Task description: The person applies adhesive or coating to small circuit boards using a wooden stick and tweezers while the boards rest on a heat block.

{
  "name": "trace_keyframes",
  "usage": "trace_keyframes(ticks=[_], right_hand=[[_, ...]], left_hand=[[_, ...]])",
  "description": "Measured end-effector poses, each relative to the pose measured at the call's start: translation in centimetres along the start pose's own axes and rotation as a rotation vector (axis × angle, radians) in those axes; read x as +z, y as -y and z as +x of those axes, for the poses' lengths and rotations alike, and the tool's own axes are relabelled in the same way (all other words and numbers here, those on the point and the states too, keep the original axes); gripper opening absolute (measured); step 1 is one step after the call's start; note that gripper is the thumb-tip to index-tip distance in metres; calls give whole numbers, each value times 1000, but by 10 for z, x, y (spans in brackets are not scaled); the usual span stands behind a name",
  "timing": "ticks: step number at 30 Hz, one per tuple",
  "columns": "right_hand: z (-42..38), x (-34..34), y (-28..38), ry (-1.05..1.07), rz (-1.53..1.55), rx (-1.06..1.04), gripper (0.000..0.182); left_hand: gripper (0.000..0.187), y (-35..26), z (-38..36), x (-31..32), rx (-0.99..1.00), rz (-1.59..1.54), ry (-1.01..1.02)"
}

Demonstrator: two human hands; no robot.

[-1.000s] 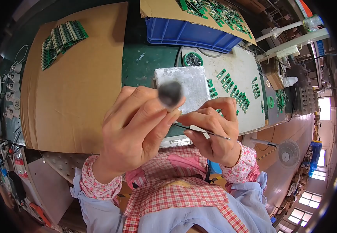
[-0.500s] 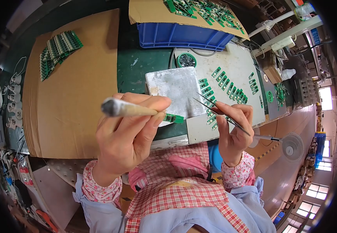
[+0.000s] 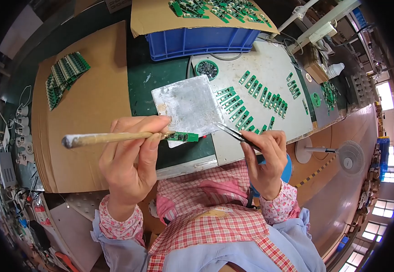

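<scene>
My left hand is closed around a slim wooden stick with a pale, worn end pointing left; its other end is hidden by the fingers. A small green circuit board juts out by my left fingertips, over the front edge of a whitish, stained block. How the board is held, I cannot tell. My right hand pinches a pair of dark tweezers. Their tips lie close together, at the block's lower right corner.
Rows of green boards lie on a pale sheet, near a green dish of small dark parts. Behind stands a blue crate topped with cardboard and heaped boards. Joined boards rest on left-hand cardboard.
The stick has swung from pointing towards me to lying level, pointing left. The tweezers have moved down and left to the block's corner, with their tips closer together. My view has shifted slightly.
</scene>
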State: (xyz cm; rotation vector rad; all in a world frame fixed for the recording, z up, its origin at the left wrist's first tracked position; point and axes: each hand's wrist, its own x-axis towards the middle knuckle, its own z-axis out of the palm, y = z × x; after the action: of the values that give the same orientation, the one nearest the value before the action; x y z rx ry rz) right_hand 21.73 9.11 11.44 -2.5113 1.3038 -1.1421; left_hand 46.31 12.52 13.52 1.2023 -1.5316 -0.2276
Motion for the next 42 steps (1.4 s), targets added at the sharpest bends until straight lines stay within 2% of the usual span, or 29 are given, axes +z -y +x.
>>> trace_keyframes(ticks=[5,42], right_hand=[[-1,14,8,4,80,-111,39],[-3,25,9,75,117,-87,38]], left_hand=[[12,-1,-1,0,-9,-4,-1],[11,-1,-2,1,-24,-7,16]])
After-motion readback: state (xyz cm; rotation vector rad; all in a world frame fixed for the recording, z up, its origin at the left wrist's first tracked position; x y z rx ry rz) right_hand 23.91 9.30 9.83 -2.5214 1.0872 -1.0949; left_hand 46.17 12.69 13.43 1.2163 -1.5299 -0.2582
